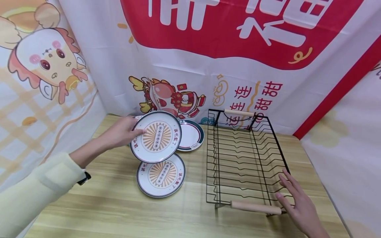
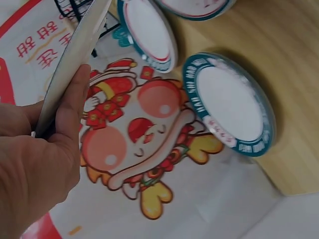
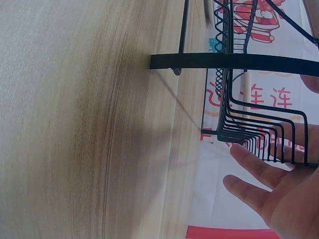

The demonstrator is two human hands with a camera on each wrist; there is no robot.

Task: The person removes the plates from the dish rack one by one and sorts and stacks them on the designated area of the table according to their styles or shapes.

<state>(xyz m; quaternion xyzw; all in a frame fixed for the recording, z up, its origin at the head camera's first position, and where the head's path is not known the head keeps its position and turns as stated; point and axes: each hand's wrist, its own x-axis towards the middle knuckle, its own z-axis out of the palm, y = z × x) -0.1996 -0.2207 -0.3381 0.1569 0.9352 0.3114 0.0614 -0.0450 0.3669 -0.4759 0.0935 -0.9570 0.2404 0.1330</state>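
My left hand (image 1: 126,130) grips the left edge of a white plate (image 1: 166,145) with an orange sunburst centre, thumb on its face. In the left wrist view the plate (image 2: 75,57) appears nearly edge-on between thumb and fingers. A matching plate (image 1: 162,181) lies on the table just below it. Behind, partly hidden by the held plate, lies a green-rimmed plate (image 1: 191,137). At the right side of a black wire dish rack (image 1: 238,158), my right hand (image 1: 300,205) has its fingers extended at the wires. Whether it presses on them I cannot tell.
Another green-rimmed plate (image 2: 229,104) lies near the table's back corner in the left wrist view. The rack has wooden handles, the near one (image 1: 256,207) facing me. Printed cloth (image 1: 166,62) hangs behind the wooden table (image 1: 119,205) and along both sides.
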